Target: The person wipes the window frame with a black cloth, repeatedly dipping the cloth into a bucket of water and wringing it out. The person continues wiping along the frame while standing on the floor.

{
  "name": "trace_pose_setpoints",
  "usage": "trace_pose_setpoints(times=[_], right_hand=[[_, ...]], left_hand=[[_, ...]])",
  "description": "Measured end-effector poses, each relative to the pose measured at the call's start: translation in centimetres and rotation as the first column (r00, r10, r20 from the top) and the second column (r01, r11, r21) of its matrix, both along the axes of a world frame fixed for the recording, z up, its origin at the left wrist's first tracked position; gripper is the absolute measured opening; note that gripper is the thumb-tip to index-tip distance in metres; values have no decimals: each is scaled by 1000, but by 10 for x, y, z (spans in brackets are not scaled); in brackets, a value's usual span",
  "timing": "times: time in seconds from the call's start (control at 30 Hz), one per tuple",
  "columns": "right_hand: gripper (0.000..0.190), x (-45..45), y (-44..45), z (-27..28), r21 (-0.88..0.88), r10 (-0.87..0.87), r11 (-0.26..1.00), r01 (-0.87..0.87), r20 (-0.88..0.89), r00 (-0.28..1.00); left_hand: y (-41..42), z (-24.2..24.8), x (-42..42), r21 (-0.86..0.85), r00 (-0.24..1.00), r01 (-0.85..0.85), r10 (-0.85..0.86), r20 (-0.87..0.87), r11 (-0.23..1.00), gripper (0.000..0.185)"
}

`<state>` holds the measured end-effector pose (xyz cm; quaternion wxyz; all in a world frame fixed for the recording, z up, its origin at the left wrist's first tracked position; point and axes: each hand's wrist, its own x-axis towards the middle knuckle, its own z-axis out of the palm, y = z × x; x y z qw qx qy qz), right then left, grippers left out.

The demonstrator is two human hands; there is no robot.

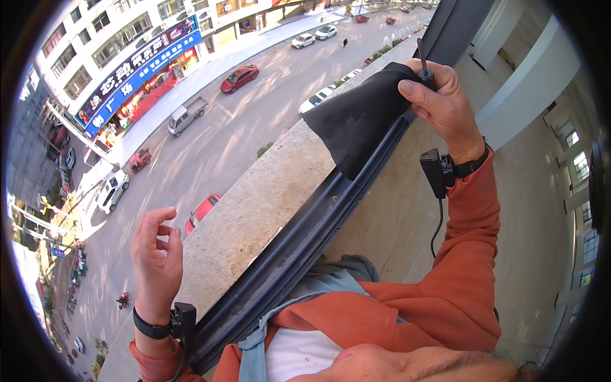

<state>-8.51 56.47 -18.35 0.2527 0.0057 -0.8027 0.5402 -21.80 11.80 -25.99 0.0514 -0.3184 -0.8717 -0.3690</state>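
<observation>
My right hand, raised at the upper right, grips a dark-handled tool with a thin metal shaft, possibly a screwdriver, together with a piece of black sheet material. The sheet hangs down over the black metal window track and the outer ledge. At the lower left, my left hand is held up past the ledge with fingers curled and thumb apart, holding nothing. Each wrist wears a black strap with a small black device.
A rough concrete ledge runs outside the track, with a street and vehicles far below. A dark window frame post stands at the upper right. Indoors are a pale tiled floor and white columns. A cable hangs from the right wrist device.
</observation>
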Motion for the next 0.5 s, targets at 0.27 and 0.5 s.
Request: trace_pose_setpoints(times=[0.27, 0.5], right_hand=[[18, -24, -44, -3, 79, 496, 867, -492, -46, 867], [34, -23, -19, 7, 166, 240, 955, -244, 46, 970]], left_hand=[[94, 8, 1, 129, 868, 438, -456, 198, 890, 52], [167, 13, -33, 569, 346, 512, -761, 549, 643, 45]])
